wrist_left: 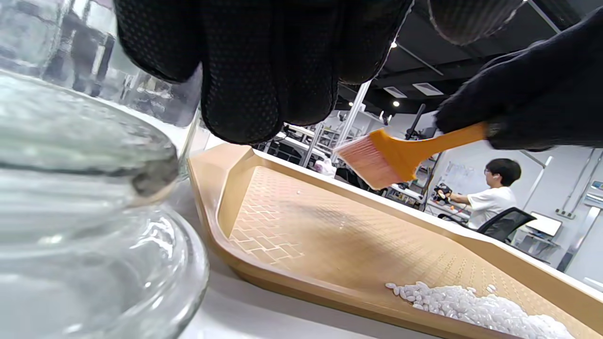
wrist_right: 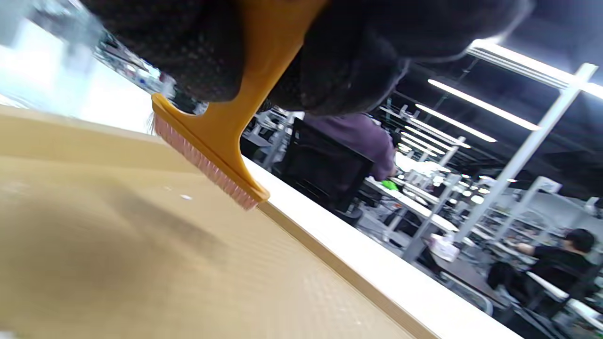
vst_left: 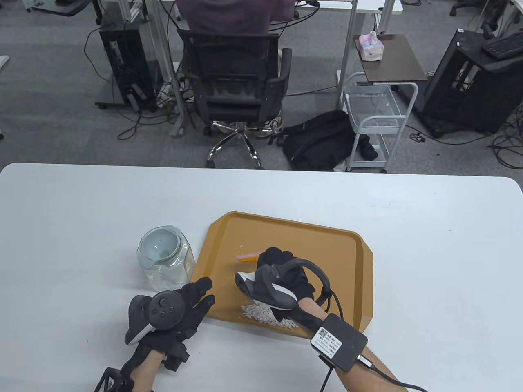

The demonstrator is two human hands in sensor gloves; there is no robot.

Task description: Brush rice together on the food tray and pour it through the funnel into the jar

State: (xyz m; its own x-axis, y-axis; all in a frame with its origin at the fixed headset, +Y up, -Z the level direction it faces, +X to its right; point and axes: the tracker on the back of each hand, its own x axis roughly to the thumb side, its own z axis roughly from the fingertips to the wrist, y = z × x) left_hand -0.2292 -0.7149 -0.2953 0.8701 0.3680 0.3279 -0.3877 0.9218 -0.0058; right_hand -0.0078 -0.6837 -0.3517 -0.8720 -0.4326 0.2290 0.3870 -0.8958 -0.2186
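Now the tray [vst_left: 347,261] is lying flat on the table [vst_left: 429,245] beside the jar [vst_left: 165,259], funnel [vst_left: 159,246] seated and waiting for the pour. Right hand [vst_left: 282,273] is clenching the brush [wrist_left: 400,155] just above a stray grain, likely to sweep it to the rice [vst_left: 267,316] heaped at the near rim, while the left hand [vst_left: 179,310], fingers relaxed, is hovering at the tray's corner.

In the table view the right hand [vst_left: 282,273] hides most of the brush [vst_left: 247,257] and part of the rice [vst_left: 267,316], while the jar [wrist_left: 85,197] is cut off at the left wrist view's left edge.
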